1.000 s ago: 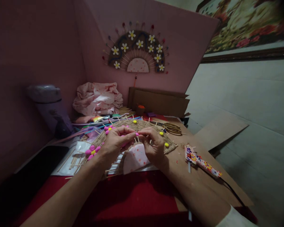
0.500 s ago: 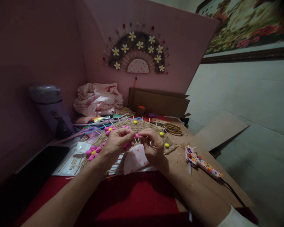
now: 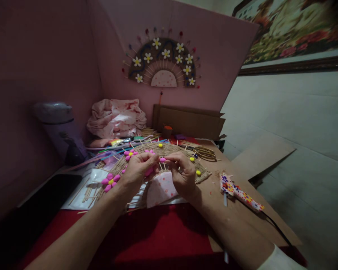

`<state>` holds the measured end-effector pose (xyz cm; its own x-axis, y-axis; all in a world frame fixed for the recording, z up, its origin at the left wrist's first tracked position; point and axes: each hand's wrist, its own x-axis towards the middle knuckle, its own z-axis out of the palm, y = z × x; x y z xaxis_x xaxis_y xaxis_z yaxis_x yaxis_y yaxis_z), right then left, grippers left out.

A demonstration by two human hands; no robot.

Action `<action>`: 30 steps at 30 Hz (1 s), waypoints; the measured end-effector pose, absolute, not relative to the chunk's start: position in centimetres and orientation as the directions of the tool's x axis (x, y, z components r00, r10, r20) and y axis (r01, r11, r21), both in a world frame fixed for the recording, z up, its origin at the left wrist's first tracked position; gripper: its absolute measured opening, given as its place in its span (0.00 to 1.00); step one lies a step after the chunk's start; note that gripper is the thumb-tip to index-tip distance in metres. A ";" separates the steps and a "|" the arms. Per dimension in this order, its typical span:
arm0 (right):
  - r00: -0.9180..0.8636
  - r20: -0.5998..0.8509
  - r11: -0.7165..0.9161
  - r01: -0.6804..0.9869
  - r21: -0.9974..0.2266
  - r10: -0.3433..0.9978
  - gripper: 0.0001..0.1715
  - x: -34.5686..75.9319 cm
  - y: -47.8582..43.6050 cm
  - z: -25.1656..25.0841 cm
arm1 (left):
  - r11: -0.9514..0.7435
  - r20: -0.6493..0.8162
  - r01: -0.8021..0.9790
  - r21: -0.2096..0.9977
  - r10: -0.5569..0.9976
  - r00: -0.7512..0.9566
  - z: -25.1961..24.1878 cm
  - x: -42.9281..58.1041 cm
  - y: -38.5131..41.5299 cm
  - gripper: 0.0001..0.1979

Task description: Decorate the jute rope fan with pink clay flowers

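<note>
Between the fingertips of my two hands is a small pink clay petal [image 3: 163, 160]. My left hand [image 3: 142, 165] is in a pinch at its left end, and my right hand [image 3: 183, 172] pinches the right end. Below them lies a fan-shaped wall hanging [image 3: 171, 150] wrapped in twine, with thin sticks jutting from its curved edge. Pink clay flowers with yellow centres [image 3: 110, 181] decorate its left part, while bare yellow clay dots [image 3: 192, 159] sit on the right. A half-round of pink spotted cloth [image 3: 161, 189] forms its base. My hands hide part of the middle.
On the right, a flower-patterned glue gun [image 3: 239, 193] with a cord lies on cardboard, with scissors [image 3: 204, 153] behind. A black phone-like slab [image 3: 50, 198] and a purple bottle [image 3: 62, 133] stand left. Crumpled pink cloth [image 3: 116, 118] is at the back; a finished fan [image 3: 162, 62] hangs above.
More of the pink petal shows between my fingertips, and it looks longer sideways. Both hands stay in nearly the same place; the view has shifted very slightly.
</note>
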<state>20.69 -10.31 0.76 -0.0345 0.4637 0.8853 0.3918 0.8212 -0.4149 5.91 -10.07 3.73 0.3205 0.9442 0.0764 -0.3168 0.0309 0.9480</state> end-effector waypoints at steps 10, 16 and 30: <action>-0.016 0.883 0.819 0.381 -0.429 0.470 0.05 20.6 -10.3 0.6 | 0.128 0.022 -0.319 0.939 0.904 0.426 3.2 5.9 -10.2 0.18; -0.053 0.900 0.843 0.376 -0.384 0.433 0.06 20.7 -10.3 0.7 | 0.158 -0.007 -0.284 0.946 0.885 0.466 3.5 5.9 -10.5 0.19; -0.080 0.887 0.824 0.416 -0.385 0.454 0.05 20.7 -10.5 1.1 | 0.125 0.011 -0.299 0.946 0.910 0.415 3.4 5.8 -10.2 0.17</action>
